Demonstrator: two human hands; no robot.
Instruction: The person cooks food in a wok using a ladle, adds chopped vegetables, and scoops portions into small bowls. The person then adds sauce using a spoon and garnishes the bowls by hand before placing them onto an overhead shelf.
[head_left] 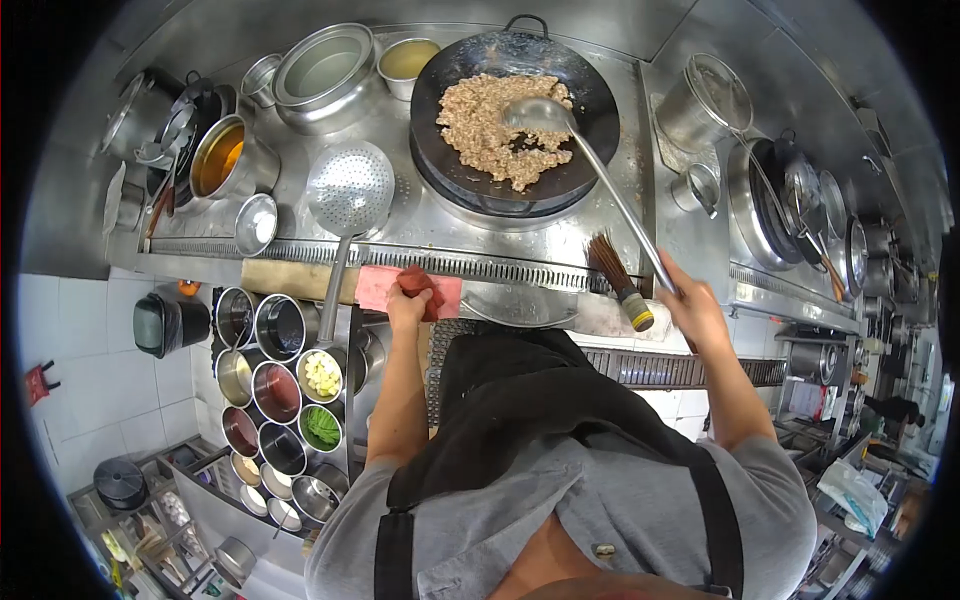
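Observation:
A black wok [590, 110] sits on the stove with crumbled minced meat [480, 120] spread inside it. My right hand [696, 312] is closed round the handle of a long metal ladle [615, 185], whose bowl rests on the meat. Near the stove's front edge, my left hand [408, 305] grips a bunched dark red cloth [420, 288]. Under that hand lies a flat pink cloth [376, 285]. A bamboo wok brush [622, 283] lies left of my right hand. The wok's near handle is partly shadowed.
A perforated skimmer [350, 190] lies left of the wok, its handle over the front edge. Behind it stand a large steel pot [325, 110] and a pot of orange liquid [222, 160]. Several ingredient tins [276, 392] fill the lower left. A strainer pot [700, 105] stands right.

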